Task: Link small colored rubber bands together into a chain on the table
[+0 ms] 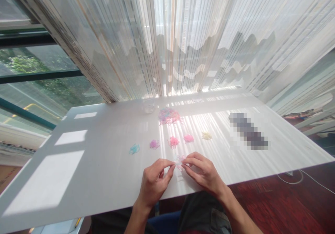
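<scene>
Both hands (pixel 180 173), bands (pixel 179 159) stretched left-right

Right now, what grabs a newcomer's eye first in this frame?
Both hands, left hand and right hand, meet at the table's near edge, pinching a few small pink loops between the fingertips. Behind them runs a row of small colour-sorted piles on the white table, with a bigger mixed heap farther back. Sheer curtains fill the top.
</scene>
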`<state>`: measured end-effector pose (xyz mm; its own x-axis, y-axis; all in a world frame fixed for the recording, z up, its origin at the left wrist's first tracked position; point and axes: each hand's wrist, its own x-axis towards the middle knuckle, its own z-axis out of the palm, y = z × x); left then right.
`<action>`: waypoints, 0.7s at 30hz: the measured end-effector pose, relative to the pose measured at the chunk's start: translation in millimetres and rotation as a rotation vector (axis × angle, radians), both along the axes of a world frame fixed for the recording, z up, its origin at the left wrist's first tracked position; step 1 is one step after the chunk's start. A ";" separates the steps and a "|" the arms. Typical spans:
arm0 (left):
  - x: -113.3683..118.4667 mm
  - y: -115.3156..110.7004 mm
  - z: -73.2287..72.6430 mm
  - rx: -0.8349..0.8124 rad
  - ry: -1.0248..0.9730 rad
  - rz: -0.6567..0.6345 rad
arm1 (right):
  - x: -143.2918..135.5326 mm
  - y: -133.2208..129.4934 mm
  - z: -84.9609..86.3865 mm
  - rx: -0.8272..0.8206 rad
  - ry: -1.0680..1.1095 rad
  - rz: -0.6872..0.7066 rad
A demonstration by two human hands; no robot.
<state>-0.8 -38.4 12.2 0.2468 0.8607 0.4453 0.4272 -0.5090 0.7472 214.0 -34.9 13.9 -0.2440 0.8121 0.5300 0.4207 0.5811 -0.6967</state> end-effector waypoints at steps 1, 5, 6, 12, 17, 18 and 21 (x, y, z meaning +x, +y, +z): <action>-3.1 -0.5 1.2 0.002 0.006 0.022 | -0.1 0.1 -0.2 -0.002 0.002 -0.004; -34.4 4.1 9.5 0.104 0.086 0.214 | -0.2 0.7 -0.8 -0.001 0.018 -0.013; -46.2 7.0 11.8 0.146 0.119 0.286 | -0.2 0.9 -0.8 0.001 0.023 -0.014; -107.4 26.2 17.8 0.216 0.394 0.620 | -0.4 2.2 -0.5 0.001 0.025 -0.017; -114.5 31.0 12.3 0.154 0.512 0.690 | -0.8 2.3 -1.0 0.010 0.020 -0.026; -113.4 31.0 11.5 0.146 0.524 0.694 | -0.8 2.2 -1.1 0.011 0.020 -0.026; -110.2 30.6 10.5 0.122 0.552 0.680 | -0.7 2.0 -1.0 0.008 0.021 -0.025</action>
